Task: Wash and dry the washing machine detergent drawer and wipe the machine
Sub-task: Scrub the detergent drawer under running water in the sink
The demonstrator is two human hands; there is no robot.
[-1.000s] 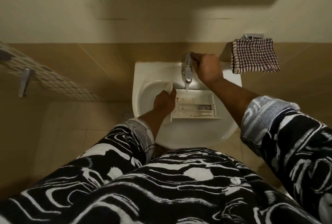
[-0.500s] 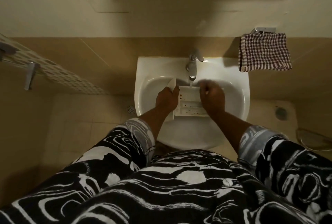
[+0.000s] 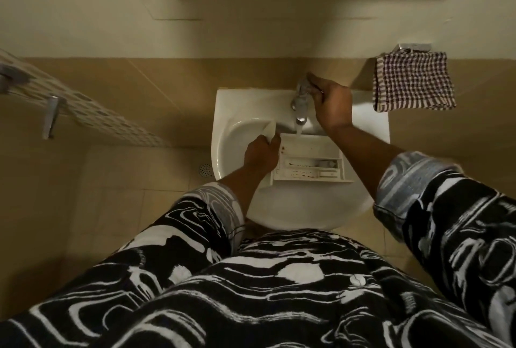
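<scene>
A black garment with white swirls fills the bottom of the frame and hides the near rim of the white ceramic washbasin, with its rolled sleeves at lower left and lower right. The white plastic detergent drawer lies across the bowl at the centre of the frame, its compartments facing up and flecked with dark red residue. The left hand clamps round the drawer's left end and covers that end from view.

Above the drawer, a thin stream of water falls from the chrome tap onto the drawer's far edge. The right hand sits just to the right of the tap. Its fingers curl in at the tap's top and seem to pinch the lever, though the tap is blurred. The right forearm crosses over the basin's right side.

To the left of the basin, a round floor drain sits in the tan tiled floor. At upper left, a white perforated rack slants across the wall on a metal bracket. At upper right, a dark-and-white checked cloth hangs from a metal holder on the wall.
</scene>
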